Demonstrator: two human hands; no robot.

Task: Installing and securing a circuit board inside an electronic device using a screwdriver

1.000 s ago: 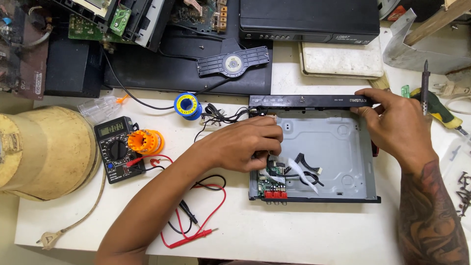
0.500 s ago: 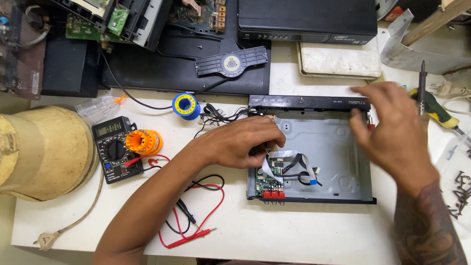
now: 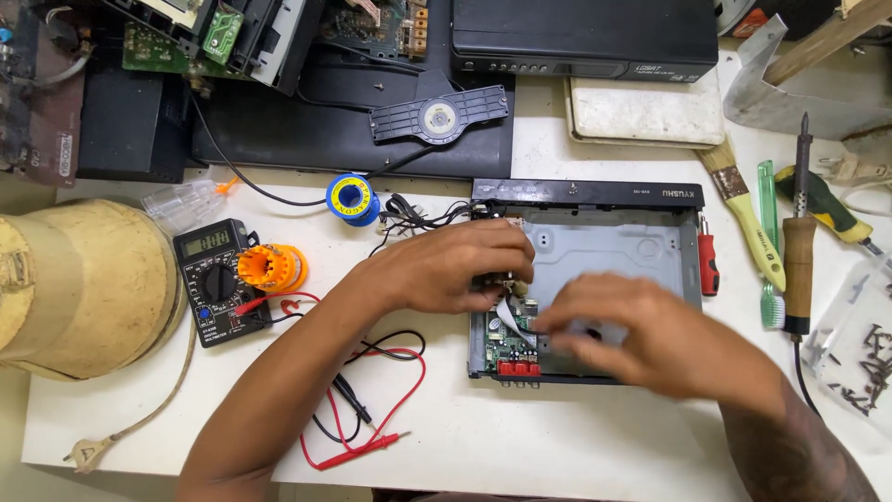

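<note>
An opened grey metal player chassis point(image 3: 613, 246) with a black front panel lies on the white table. A small green circuit board point(image 3: 506, 342) with red sockets sits at its near left corner. My left hand point(image 3: 455, 265) rests over the chassis's left edge, fingers curled on the parts above the board. My right hand point(image 3: 623, 330), blurred by motion, is over the chassis floor beside the board, fingertips at the white ribbon cable point(image 3: 509, 316). Whether it grips the cable I cannot tell.
A black multimeter point(image 3: 216, 282) with red and black probe leads point(image 3: 372, 409) lies left, next to an orange reel point(image 3: 269, 267) and a solder spool point(image 3: 352, 199). A brush, red screwdriver point(image 3: 709, 265), soldering iron point(image 3: 799, 251) and loose screws point(image 3: 869, 363) lie right. Dismantled electronics crowd the back.
My right hand has left the chassis's far right corner and swung down and left to the ribbon cable beside the board. The left hand has stayed put.
</note>
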